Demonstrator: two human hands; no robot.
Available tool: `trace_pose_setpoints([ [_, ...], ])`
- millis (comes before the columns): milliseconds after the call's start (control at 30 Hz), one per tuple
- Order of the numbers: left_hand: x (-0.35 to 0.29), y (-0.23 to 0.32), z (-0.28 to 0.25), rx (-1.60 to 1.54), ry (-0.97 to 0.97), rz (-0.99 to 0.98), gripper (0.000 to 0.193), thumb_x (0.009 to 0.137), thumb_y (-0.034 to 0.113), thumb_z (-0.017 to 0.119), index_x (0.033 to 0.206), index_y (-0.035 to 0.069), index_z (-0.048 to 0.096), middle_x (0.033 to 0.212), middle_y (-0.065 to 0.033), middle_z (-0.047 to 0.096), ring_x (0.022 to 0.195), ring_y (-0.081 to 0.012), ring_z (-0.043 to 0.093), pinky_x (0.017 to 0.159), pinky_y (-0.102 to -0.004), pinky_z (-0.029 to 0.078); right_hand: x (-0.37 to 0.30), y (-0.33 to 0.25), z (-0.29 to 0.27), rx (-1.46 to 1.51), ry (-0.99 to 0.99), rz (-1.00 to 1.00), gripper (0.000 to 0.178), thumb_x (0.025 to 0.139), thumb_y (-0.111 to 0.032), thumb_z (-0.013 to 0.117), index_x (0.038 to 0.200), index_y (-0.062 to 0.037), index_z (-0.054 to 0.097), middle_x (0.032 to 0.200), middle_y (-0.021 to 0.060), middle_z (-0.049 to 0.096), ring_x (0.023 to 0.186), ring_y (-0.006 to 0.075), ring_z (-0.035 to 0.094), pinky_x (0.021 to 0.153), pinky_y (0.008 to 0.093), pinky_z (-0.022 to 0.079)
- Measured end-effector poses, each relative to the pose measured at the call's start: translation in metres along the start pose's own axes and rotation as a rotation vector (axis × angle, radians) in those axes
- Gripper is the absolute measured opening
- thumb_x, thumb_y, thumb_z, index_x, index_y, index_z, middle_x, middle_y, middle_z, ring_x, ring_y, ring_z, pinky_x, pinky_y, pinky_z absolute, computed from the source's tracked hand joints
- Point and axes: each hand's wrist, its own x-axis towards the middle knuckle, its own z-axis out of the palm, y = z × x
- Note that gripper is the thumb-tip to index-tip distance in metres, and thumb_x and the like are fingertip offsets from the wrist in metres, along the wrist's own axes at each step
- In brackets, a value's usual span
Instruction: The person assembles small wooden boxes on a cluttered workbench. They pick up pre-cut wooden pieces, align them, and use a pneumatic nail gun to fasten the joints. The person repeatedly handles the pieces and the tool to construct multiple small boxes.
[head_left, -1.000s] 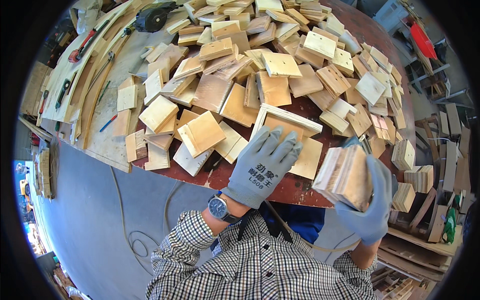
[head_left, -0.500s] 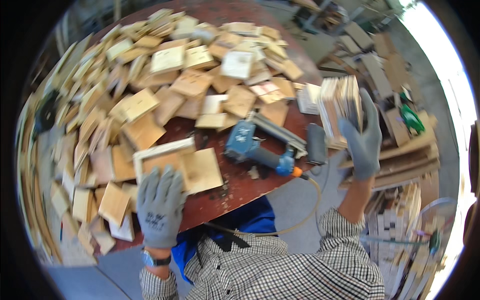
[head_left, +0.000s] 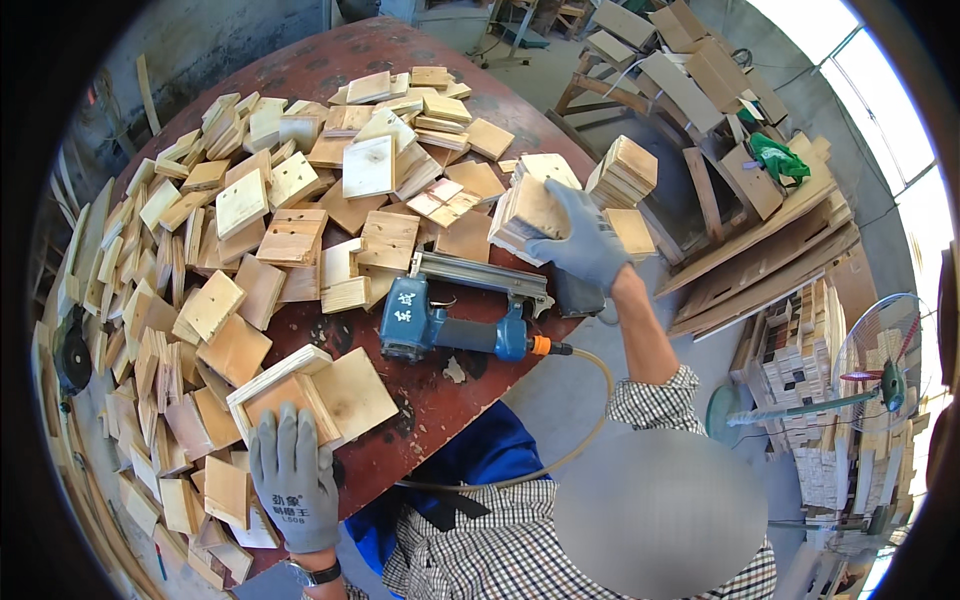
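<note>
My left hand, in a grey work glove, lies with outstretched fingers over a small wooden board. A narrow upright strip runs along that board's far side, and a square wooden board lies against its right. On the right, my right hand, also gloved, has its thumb and fingers around the end of a stack of wooden boards. Between the hands a blue nail gun lies on the red table, its hose fitting pointing right.
A large heap of small wooden boards covers the table's left and middle. Another board stack stands right of my right hand. The air hose loops off the near edge. Cardboard, planks and a fan are at right.
My right hand has brought the stack of boards leftward, down beside the heap on the table. The view has shifted to the right. My left hand stays on its board.
</note>
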Motion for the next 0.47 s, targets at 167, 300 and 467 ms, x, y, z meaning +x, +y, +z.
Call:
trace_pose_setpoints([
  [167,0.004,0.002,-0.008,-0.008,0.022,0.031,0.044,0.107,0.029,0.055,0.141,0.004,0.063,0.149,-0.0174,0.060,0.141,-0.0439,0.051,0.122,-0.0578,0.036,0.007,0.005,0.019,-0.155,-0.122,-0.043,0.093,0.081,-0.037,0.083,0.157,-0.0050,0.041,0.152,0.0251,0.050,0.131,0.0481,0.056,0.112,0.0512,0.048],
  [300,0.005,0.002,-0.006,-0.005,0.012,0.013,0.044,0.107,0.031,0.054,0.140,0.004,0.063,0.149,-0.0174,0.060,0.141,-0.0440,0.051,0.122,-0.0584,0.036,0.008,-0.007,0.010,-0.219,-0.225,0.054,0.092,0.082,-0.034,0.082,0.159,-0.0096,0.038,0.154,0.0244,0.047,0.129,0.0481,0.059,0.111,0.0509,0.050],
  [467,0.005,0.002,-0.006,-0.007,-0.003,0.013,0.044,0.108,0.033,0.055,0.140,0.005,0.063,0.150,-0.0176,0.059,0.142,-0.0444,0.051,0.122,-0.0592,0.035,0.013,-0.001,0.005,-0.325,-0.388,0.091,0.090,0.084,-0.031,0.080,0.162,-0.0155,0.036,0.159,0.0232,0.043,0.133,0.0467,0.059,0.112,0.0501,0.050],
])
